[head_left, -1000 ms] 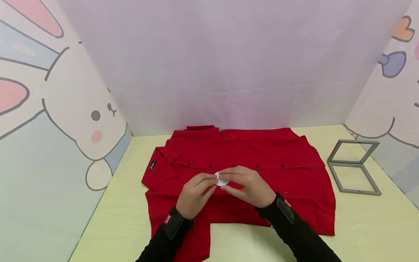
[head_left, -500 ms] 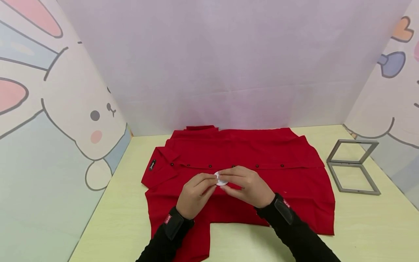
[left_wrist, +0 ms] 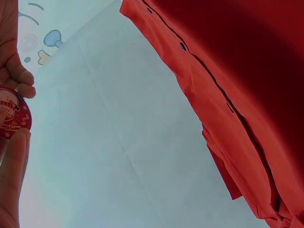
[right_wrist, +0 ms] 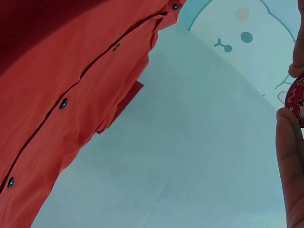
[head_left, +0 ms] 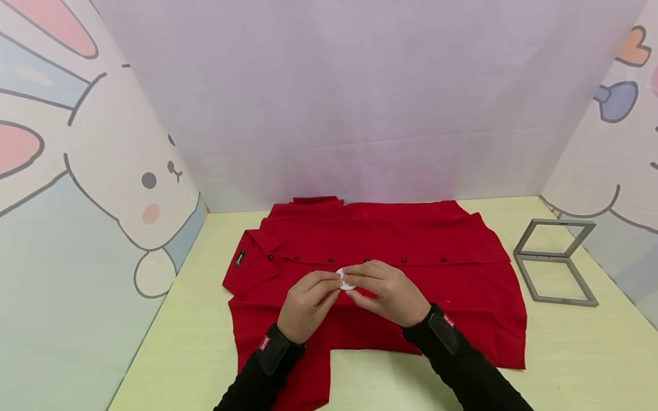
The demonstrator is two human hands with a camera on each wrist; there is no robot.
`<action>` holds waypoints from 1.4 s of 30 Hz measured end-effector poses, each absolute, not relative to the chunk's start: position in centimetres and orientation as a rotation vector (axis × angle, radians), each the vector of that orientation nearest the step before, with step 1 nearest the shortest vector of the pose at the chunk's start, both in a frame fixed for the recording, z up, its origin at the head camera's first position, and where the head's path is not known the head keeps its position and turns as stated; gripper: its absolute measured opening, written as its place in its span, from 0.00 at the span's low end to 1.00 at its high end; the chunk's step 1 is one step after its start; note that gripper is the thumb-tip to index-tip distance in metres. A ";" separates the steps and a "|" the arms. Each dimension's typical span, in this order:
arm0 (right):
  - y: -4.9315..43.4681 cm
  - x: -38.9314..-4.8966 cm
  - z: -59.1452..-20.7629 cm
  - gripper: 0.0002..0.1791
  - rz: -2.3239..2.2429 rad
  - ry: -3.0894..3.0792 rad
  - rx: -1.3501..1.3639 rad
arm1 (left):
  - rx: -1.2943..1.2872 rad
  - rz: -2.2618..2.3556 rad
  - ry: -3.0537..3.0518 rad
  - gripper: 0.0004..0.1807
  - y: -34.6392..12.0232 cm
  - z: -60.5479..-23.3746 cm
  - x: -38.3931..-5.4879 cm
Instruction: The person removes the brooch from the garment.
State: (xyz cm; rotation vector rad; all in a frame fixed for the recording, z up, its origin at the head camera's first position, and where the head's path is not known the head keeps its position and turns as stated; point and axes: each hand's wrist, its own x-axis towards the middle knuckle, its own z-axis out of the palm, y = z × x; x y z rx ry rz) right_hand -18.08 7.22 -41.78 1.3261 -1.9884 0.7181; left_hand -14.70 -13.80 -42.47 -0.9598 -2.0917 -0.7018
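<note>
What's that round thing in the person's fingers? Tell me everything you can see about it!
It's a round badge, held up apart from the red shirt. One side, seen from above, is white; the other is dark red with a cartoon figure and small pale shapes. It looks smooth, maybe plastic or metal. The left hand pinches one edge and the right hand the opposite one, hiding part of it.

Over the shirt point(head_left: 360, 234), the disc point(head_left: 347, 285) is partly covered by the hands point(head_left: 307, 302) and cropped in both wrist views. The shirt's label point(head_left: 240, 258) cannot be read; the near sleeve point(head_left: 316, 371) is cut off.
</note>
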 end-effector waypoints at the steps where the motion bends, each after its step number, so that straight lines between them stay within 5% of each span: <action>1: 7.2 -18.1 -41.8 0.17 0.719 -1.984 1.327 | -0.960 -0.701 -2.090 0.12 -13.8 -42.5 -14.7; 42: 7.7 -18.3 -42.6 0.15 0.827 -2.057 1.335 | -0.966 -0.717 -2.134 0.10 -13.7 -42.7 -14.9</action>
